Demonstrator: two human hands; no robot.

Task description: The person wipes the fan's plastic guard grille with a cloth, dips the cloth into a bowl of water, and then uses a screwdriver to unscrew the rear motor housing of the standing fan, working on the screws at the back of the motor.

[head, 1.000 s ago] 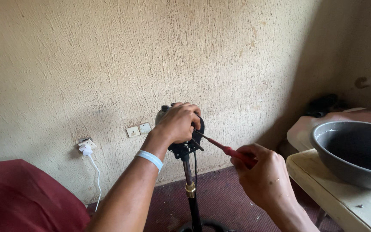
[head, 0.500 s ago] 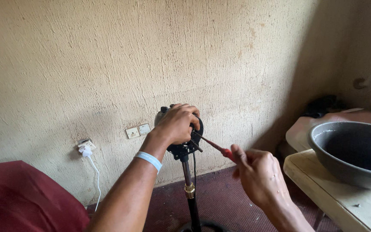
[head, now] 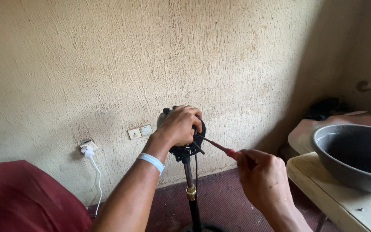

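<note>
Left hand (head: 181,124) closed over dark motor head (head: 185,148) atop upright stand pole (head: 190,184); right hand (head: 263,180), lower right, gripping red-handled screwdriver (head: 220,148), tip apparently at the head's side, contact unclear; grey basin (head: 357,154) on table (head: 344,206) at right

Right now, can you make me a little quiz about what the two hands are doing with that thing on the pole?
1. True or false: the left hand grips the black device on top of the stand pole.
2. What does the right hand hold? A) a spoon B) a red-handled screwdriver C) a cup
3. Fill in: on the table at the right sits a dark grey ____.

Key: 1 true. 2 B; its tip reaches the device. 3 basin.
</note>
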